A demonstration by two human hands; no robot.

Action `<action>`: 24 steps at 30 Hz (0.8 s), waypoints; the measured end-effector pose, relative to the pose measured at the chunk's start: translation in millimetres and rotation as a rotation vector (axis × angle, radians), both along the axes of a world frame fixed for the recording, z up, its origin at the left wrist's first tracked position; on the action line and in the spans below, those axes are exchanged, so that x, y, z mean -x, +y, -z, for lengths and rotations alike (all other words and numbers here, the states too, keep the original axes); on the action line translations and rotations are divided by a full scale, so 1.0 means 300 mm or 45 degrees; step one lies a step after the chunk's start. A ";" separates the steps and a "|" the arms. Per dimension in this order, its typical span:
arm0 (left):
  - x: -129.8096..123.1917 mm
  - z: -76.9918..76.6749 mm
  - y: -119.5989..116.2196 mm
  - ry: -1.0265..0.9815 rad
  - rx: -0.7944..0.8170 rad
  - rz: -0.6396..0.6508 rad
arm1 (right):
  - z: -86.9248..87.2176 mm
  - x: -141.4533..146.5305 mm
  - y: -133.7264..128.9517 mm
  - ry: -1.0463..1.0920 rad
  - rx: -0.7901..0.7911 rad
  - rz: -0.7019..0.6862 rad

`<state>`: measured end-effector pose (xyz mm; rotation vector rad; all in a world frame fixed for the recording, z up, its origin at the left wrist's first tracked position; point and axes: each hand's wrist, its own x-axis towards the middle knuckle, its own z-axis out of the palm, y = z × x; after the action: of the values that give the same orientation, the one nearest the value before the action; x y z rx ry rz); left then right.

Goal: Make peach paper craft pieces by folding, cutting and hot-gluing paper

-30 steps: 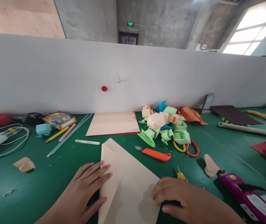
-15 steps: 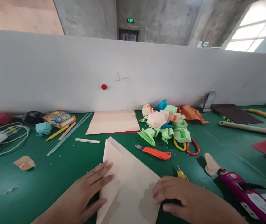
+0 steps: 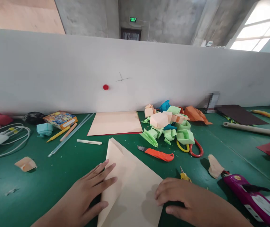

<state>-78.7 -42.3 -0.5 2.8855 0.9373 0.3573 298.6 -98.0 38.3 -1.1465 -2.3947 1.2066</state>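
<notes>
A folded peach paper sheet (image 3: 130,186) lies on the green table (image 3: 54,170) directly in front of the person. The left hand (image 3: 87,192) presses flat on its left edge with fingers spread, while the right hand (image 3: 179,198) rests curled on its right edge, near an orange utility knife (image 3: 157,153).

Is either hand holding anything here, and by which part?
Nothing is lifted. The left hand lies flat on the folded left flap of the peach paper, and the right hand presses its right edge against the table.
</notes>
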 end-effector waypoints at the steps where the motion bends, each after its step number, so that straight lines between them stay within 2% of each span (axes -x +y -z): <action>1: -0.002 -0.001 -0.003 -0.031 -0.007 -0.031 | 0.000 0.000 0.000 0.000 0.001 0.000; 12: -0.006 -0.010 -0.001 -0.069 0.065 0.005 | 0.008 -0.005 0.004 0.011 0.028 0.011; 19: -0.020 -0.019 0.009 0.024 0.075 0.023 | 0.000 -0.005 0.011 0.014 0.051 0.023; 24: -0.029 -0.017 -0.001 0.010 0.100 0.016 | 0.004 0.013 0.008 -0.031 -0.028 0.011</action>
<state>-70.2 -42.6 4.4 2.8224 0.9124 0.3008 294.6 -95.8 37.2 -1.1703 -2.4123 1.1678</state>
